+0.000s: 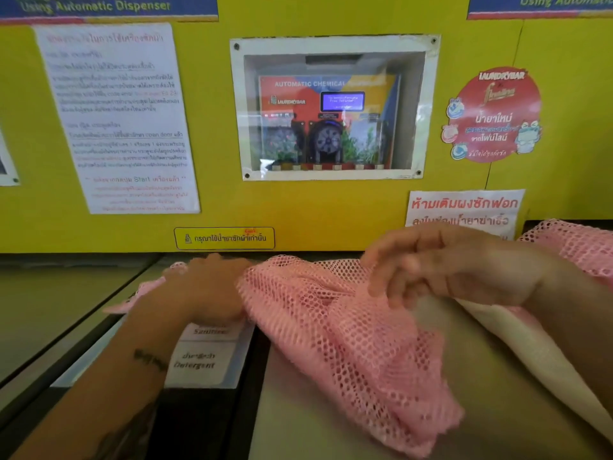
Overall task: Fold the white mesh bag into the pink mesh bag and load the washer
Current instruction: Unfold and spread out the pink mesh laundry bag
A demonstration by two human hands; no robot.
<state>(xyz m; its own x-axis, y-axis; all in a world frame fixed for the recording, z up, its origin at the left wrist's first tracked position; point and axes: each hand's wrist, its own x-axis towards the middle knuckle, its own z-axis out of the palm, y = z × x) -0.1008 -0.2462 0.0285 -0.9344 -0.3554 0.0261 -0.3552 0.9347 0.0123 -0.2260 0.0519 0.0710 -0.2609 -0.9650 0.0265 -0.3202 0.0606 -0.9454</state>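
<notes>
A pink mesh bag (358, 343) lies crumpled across the grey top of a washer (315, 426), stretching from the left to the far right. A white mesh bag (530, 353) shows under and beside it at the right. My left hand (205, 287) rests palm down on the pink bag's left end, pressing it against the washer top. My right hand (441, 263) hovers over the middle of the pink bag with its fingers curled down at the fabric; the blur hides whether they pinch it.
A yellow wall panel (331, 210) stands close behind the washer top, with a windowed chemical dispenser (331, 107), a paper notice (116, 117) and stickers. A detergent label (199, 360) sits on the machine's dark drawer strip at the left.
</notes>
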